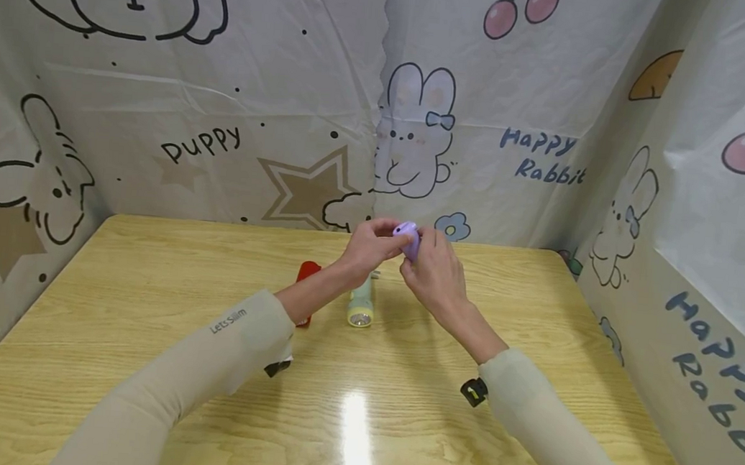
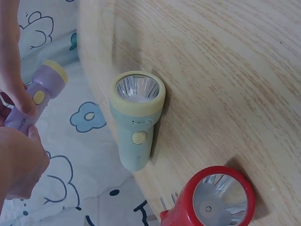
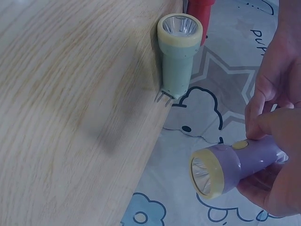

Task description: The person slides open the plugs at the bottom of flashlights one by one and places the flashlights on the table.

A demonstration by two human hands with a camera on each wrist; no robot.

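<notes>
Above the far edge of the table both hands hold a purple flashlight [image 1: 410, 244] with a cream head ring and a cream switch [image 3: 240, 144]. My right hand [image 1: 437, 273] grips its body from the right. From the other side, my left hand [image 1: 366, 249] pinches it with thumb and fingers. Fingers hide part of the body. In the right wrist view its lens [image 3: 201, 175] faces left. Below the hands, a mint-green flashlight [image 2: 136, 150] with a cream ring lies on the table, lens toward me, two metal prongs [image 3: 164, 97] at its tail.
Left of the mint flashlight lies a red flashlight [image 1: 308, 270], partly hidden by the left forearm. The light wooden table [image 1: 163, 261] ends at a printed cloth backdrop [image 1: 317, 99], with more cloth on both sides. Glare shows near the table's front.
</notes>
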